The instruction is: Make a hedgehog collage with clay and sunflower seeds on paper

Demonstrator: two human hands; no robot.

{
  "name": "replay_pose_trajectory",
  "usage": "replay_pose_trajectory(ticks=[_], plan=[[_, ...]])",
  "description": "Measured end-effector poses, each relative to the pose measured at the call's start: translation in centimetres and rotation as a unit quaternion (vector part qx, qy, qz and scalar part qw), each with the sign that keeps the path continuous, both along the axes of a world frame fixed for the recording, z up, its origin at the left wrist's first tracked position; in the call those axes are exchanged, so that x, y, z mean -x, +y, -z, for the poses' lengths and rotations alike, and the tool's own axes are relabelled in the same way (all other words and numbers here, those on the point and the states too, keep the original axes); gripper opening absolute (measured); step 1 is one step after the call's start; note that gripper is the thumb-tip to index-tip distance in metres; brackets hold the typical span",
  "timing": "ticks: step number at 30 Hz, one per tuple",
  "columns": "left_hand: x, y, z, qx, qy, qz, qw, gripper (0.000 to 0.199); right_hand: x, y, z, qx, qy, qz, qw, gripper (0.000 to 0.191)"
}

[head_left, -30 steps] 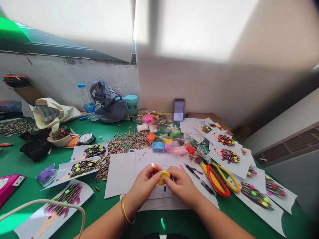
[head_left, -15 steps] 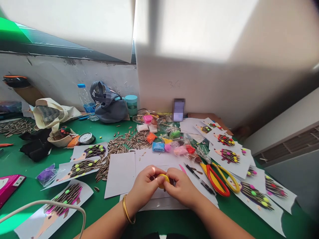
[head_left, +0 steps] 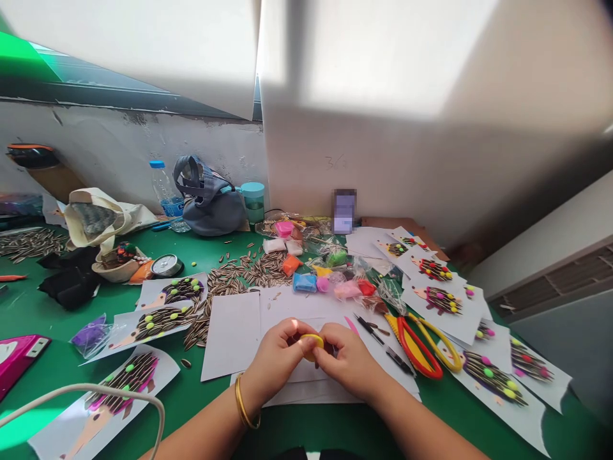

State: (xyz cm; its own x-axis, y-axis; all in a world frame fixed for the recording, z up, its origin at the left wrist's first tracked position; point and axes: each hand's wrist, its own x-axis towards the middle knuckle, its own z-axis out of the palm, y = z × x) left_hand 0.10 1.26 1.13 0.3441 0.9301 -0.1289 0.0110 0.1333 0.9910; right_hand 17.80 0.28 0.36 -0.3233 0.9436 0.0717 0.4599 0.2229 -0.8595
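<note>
A small yellow piece (head_left: pixel 313 344), flat and rounded, is held between both hands over the white sheets at the middle of the table. My left hand (head_left: pixel 283 352), below a gold bracelet at the wrist, pinches it between thumb and fingers. My right hand (head_left: pixel 347 361) has its thumb and curled fingers closed on the piece's right side. White paper (head_left: pixel 232 332) lies under and left of the hands. Just beyond them are colourful packets, among them a blue one (head_left: pixel 304 283) and a pink one (head_left: pixel 347 290).
Sunflower seeds (head_left: pixel 230 278) are heaped at centre left. Scissors (head_left: pixel 419 345) and a black pen (head_left: pixel 371 329) lie right. Hedgehog pictures (head_left: pixel 498 377) lie on both sides. A phone (head_left: pixel 344 212), a blue-grey bag (head_left: pixel 213 207) and a bottle (head_left: pixel 167 195) stand behind. A cable (head_left: pixel 96 388) crosses lower left.
The yellow piece has tilted and shifted slightly between the fingers, and more of its flat face shows. Both hands stay in nearly the same place.
</note>
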Motion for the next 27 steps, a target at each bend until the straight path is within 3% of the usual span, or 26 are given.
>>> replay_pose_trajectory(ticks=[5,11,17,22,27], plan=[[-0.15,0.13,0.15,0.025,-0.053,-0.041,0.997,0.027,-0.07,0.16,0.07,0.015,0.065,-0.02,0.998,0.025],[0.0,-0.03,0.31,0.07,-0.08,-0.013,0.994,0.043,-0.01,0.2,-0.01,0.017,0.036,0.019,0.999,0.022],[0.01,0.13,0.09,0.015,-0.017,-0.003,1.0,0.025,-0.01,0.02,0.05,0.012,0.017,0.001,1.0,0.025],[-0.01,0.23,0.42,0.075,-0.078,-0.022,0.994,0.033,-0.08,0.18,0.13,0.02,0.063,-0.017,0.998,0.026],[0.21,0.08,0.5,0.129,-0.103,0.011,0.986,0.047,-0.07,0.16,-0.08,0.015,0.038,0.014,0.999,0.024]])
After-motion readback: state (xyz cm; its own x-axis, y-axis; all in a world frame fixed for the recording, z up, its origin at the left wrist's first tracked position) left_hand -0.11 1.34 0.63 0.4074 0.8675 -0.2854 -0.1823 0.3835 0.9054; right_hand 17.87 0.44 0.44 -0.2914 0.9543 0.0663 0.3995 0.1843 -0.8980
